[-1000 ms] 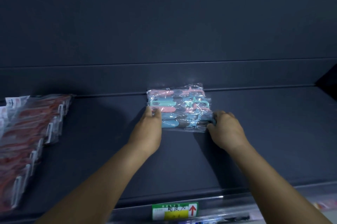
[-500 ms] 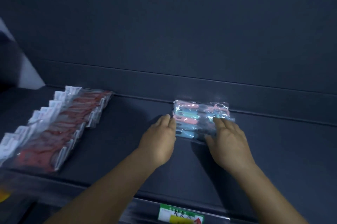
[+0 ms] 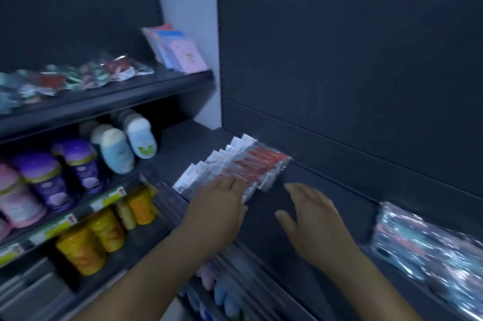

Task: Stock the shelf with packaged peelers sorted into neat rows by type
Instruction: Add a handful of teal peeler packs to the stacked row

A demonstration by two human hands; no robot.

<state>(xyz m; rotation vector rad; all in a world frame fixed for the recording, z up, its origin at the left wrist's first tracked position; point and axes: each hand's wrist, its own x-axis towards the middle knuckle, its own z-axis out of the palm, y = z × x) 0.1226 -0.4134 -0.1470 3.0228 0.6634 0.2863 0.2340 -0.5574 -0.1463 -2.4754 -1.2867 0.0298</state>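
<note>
A row of red-handled peelers in clear packs (image 3: 243, 164) lies overlapped on the dark shelf (image 3: 326, 198), near its left end. My left hand (image 3: 219, 211) rests flat on the near packs of that row, fingers straight. My right hand (image 3: 311, 221) hovers open just right of the row, above bare shelf, holding nothing. The pack of pastel blue and pink peelers (image 3: 423, 247) lies on the same shelf at the far right, apart from both hands and blurred.
The adjoining rack on the left holds purple and pink jars (image 3: 44, 179), orange bottles (image 3: 96, 239), white-capped tubes (image 3: 130, 143) and, one level up, small wrapped packs (image 3: 86, 75) and pink cards (image 3: 177, 49). More packaged goods (image 3: 222, 292) sit below the shelf's front edge.
The view swung left. Both hands let go of the pastel pack and moved left; my left hand now lies on the red peeler row, my right hand is beside it.
</note>
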